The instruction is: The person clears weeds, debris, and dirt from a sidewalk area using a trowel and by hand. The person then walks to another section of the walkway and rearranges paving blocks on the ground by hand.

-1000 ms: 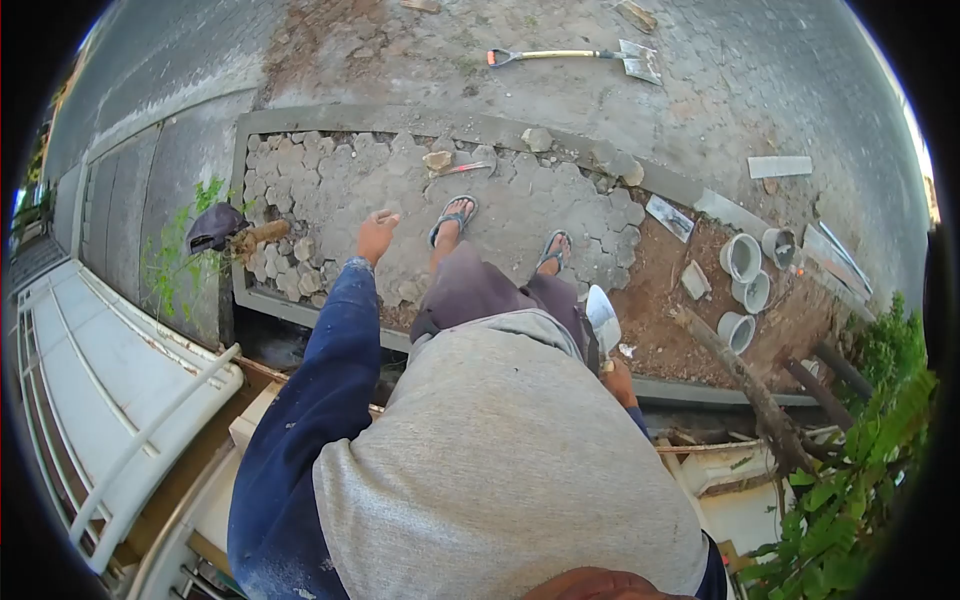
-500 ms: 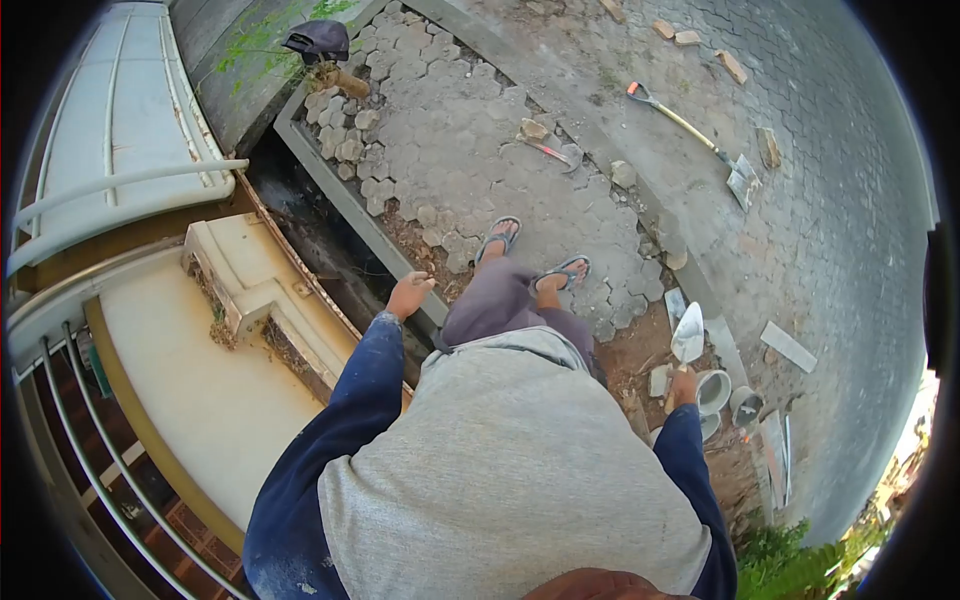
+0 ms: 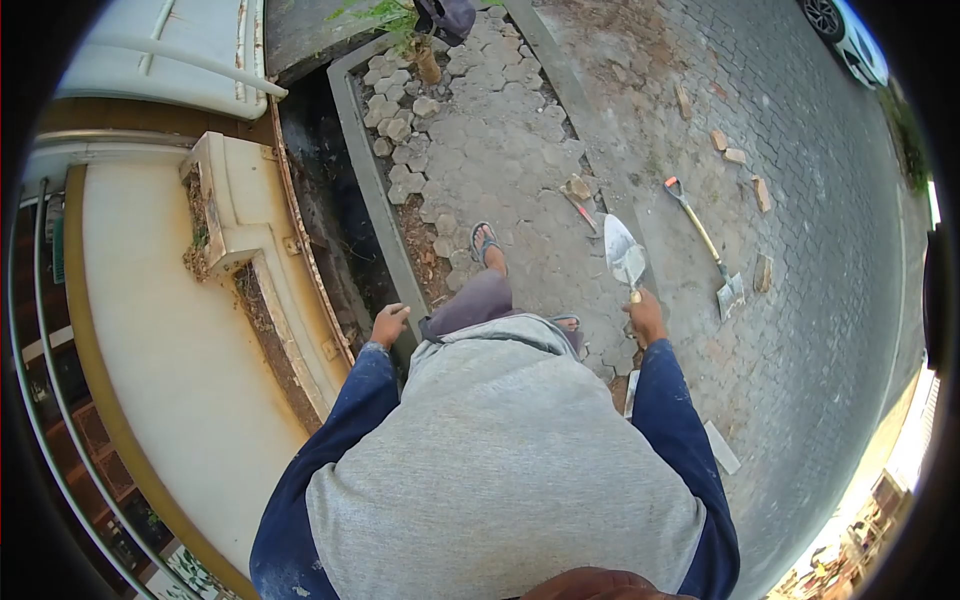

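Note:
My right hand (image 3: 647, 317) grips the handle of a pointed trowel (image 3: 624, 250). Its pale metal blade points away from me over the paving, with grey smears near the handle. My left hand (image 3: 390, 325) hangs beside my left thigh near the concrete curb, its fingers loosely apart and nothing visible in them. Below me lies a strip of hexagonal pavers (image 3: 500, 130). My left sandalled foot (image 3: 487, 246) is forward on it; the other foot is mostly hidden by my shirt and leg.
A red-handled tool (image 3: 582, 212) lies on the pavers beside a stone chunk (image 3: 576, 187). A shovel (image 3: 705, 230) and several broken bricks (image 3: 762, 194) lie to the right. A dark open drain (image 3: 325, 180) runs along the left, beside a cream wall (image 3: 170, 330). A car (image 3: 850, 40) stands far right.
I have stepped forward along the pavers, and the buckets beside my right hand have left the view. My right hand has swung the trowel forward. The car has come into view.

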